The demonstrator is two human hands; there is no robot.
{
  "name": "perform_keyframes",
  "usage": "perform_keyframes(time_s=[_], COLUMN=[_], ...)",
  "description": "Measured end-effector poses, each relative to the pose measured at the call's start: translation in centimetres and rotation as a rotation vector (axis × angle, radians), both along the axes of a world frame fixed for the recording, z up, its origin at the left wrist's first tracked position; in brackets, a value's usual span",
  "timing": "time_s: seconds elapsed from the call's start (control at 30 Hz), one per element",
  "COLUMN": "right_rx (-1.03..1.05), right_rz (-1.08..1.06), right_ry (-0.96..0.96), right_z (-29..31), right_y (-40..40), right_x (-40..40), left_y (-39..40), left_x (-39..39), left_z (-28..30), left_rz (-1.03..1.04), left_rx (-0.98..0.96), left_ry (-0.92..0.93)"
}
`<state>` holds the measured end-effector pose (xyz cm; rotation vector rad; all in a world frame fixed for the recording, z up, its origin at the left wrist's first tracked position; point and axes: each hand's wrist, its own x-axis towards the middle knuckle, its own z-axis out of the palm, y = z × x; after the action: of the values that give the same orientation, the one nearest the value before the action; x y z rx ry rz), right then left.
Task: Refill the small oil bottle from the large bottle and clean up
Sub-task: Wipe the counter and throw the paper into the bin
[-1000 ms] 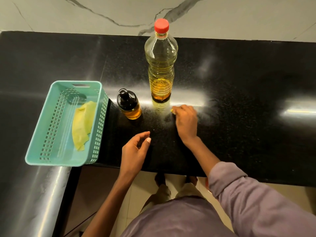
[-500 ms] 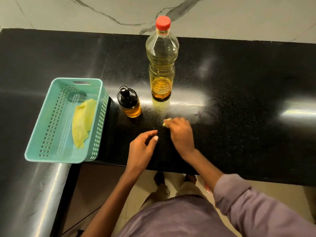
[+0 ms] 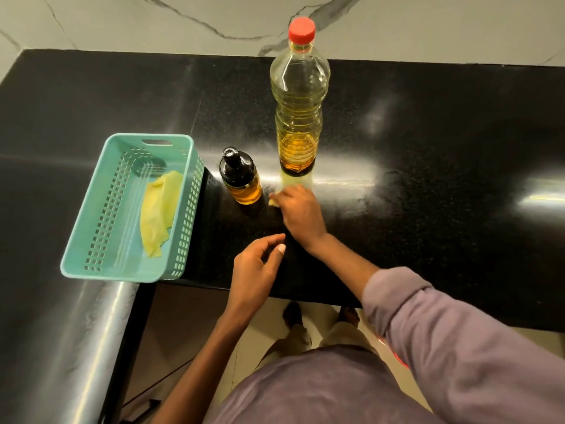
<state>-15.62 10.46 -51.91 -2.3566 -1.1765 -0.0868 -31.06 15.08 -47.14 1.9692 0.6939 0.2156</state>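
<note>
The large clear oil bottle [image 3: 299, 117] with a red cap stands upright on the black counter [image 3: 428, 148], holding oil in its lower part. The small oil bottle [image 3: 241, 179] with a black dispenser top stands just to its left. My right hand [image 3: 301, 214] presses a small yellow cloth [image 3: 274, 202] onto the counter in front of the two bottles; only the cloth's edge shows past my fingers. My left hand [image 3: 258, 267] hovers near the counter's front edge, fingers loosely curled and holding nothing.
A teal perforated basket [image 3: 101, 215] sits at the left on the counter's front edge, with another yellow cloth [image 3: 159, 209] inside. A marble wall [image 3: 153, 19] backs the counter. The floor and my feet show below the edge.
My right hand with the small yellow cloth slid toward me and to the left, then forward again, ending close to the small bottle. My left hand stayed near the front edge.
</note>
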Motion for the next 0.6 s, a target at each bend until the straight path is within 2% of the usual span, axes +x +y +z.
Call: perform_keyframes(time_s=[0.07, 0.13, 0.3, 0.4, 0.5, 0.6], right_rx=[-0.012, -0.014, -0.057, -0.063, 0.006, 0.032], right_rz=[0.117, 0.107, -0.344, -0.49, -0.361, -0.151], right_ry=[-0.054, -0.096, -0.083, -0.018, 0.004, -0.002], right_z=[-0.3, -0.4, 0.4, 0.6, 0.1, -0.5], right_y=[-2.5, -5.6, -10.5, -9.2, -7.4, -10.0], right_x=[-1.0, 0.2, 7.4, 8.5, 5.0, 0.6], left_y=[0.1, 0.1, -0.4, -0.4, -0.9, -1.7], left_x=[-0.1, 0.1, 0.4, 0.6, 1.3, 2.5], left_z=[-0.2, -0.4, -0.2, -0.3, -0.6, -0.5], left_rz=[0.001, -0.008, -0.054, -0.058, -0.087, -0.121], left_rx=[-0.009, -0.016, -0.008, -0.017, -0.013, -0.002], left_ry=[0.003, 0.01, -0.002, -0.008, 0.008, 0.016])
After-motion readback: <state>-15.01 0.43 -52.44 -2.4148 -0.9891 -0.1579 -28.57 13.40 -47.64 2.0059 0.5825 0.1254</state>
